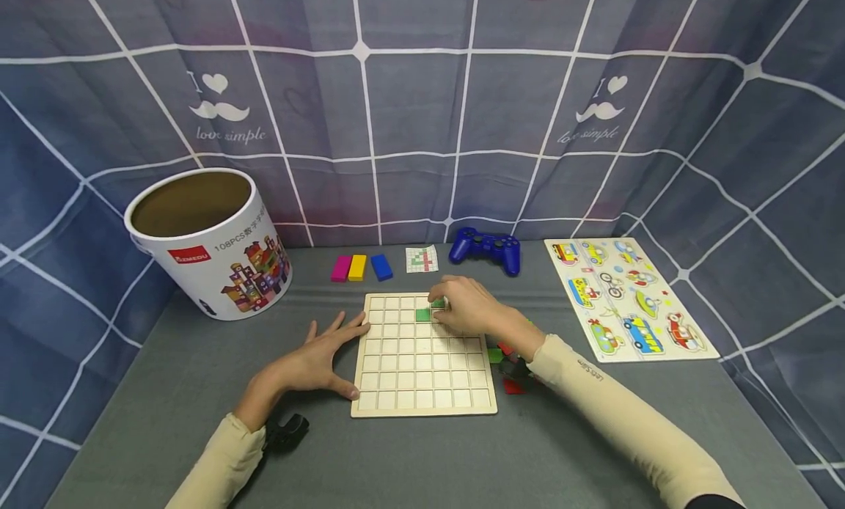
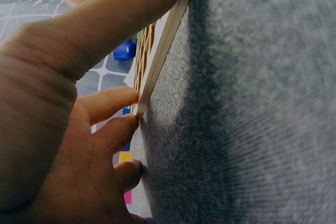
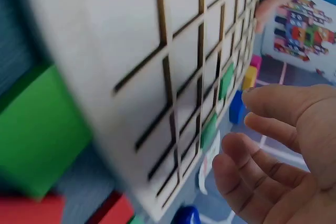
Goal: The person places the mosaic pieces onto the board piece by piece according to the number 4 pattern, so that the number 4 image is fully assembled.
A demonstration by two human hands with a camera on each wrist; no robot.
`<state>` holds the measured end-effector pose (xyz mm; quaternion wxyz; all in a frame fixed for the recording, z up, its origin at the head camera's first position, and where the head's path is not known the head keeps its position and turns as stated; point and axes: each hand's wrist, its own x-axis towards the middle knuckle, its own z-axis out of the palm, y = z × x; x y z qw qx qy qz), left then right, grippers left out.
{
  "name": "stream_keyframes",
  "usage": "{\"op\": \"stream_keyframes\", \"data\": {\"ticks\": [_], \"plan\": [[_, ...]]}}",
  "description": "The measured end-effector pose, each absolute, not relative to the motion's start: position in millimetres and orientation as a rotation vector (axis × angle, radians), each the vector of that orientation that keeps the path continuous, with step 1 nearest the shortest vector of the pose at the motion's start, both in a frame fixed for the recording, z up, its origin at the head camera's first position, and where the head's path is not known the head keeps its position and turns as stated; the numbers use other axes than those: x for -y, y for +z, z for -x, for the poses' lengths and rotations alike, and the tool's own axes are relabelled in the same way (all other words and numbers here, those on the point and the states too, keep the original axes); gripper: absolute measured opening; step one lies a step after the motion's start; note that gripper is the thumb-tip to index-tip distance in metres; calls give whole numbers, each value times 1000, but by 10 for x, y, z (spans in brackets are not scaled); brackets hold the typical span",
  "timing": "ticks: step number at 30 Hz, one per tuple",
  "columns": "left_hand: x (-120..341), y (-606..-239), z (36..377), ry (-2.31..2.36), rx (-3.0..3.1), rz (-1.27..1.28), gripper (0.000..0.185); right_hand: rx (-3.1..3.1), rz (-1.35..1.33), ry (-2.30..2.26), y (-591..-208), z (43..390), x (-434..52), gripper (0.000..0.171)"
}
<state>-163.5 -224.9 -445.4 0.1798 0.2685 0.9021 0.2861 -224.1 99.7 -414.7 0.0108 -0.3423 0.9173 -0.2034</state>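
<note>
cream long sleeves, one on each forearm, lie lowest in the head view. left hand [image 1: 317,359]: flat on the grey felt-like desk [image 1: 165,392], fingers straight and spread, fingertips and thumb touching the left edge of the grid board [image 1: 422,381]; it grips nothing. grid board: pale wood, square, thin, laser-cut into rows of shallow square cells, lying flat at the middle of the desk. right hand [image 1: 465,307]: resting over the board's far right corner, fingers loosely bent and relaxed beside the green tiles [image 1: 423,315]; the wrist view shows the fingers apart, nothing between them. green tiles: small flat squares, set in cells of the board's two far rows, just left of the right hand. loose pieces [image 1: 508,366]: red and green blocks, heaped just beside the board's right edge, partly under the right forearm. three blocks [image 1: 359,267]: pink, yellow, blue, rectangular, side by side beyond the board. pattern card [image 1: 422,259]: small printed square. game controller [image 1: 485,246]: blue plastic. cardboard tub [image 1: 211,241]: cylindrical, white, printed, open top, far left. vehicle puzzle [image 1: 627,296]: flat board with knobbed pieces, far right. backdrop: blue checked fabric.
</note>
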Motion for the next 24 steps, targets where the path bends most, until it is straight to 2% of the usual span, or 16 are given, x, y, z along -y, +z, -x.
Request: {"op": "stream_keyframes", "data": {"ticks": [14, 24], "plan": [[2232, -4437, 1632, 820, -2548, -782, 117, -2972, 988, -654, -4178, 2083, -1725, 22], [2235, -4427, 1630, 825, -2538, -787, 116, -3010, 768, -671, -4155, 1985, -2159, 27]]}}
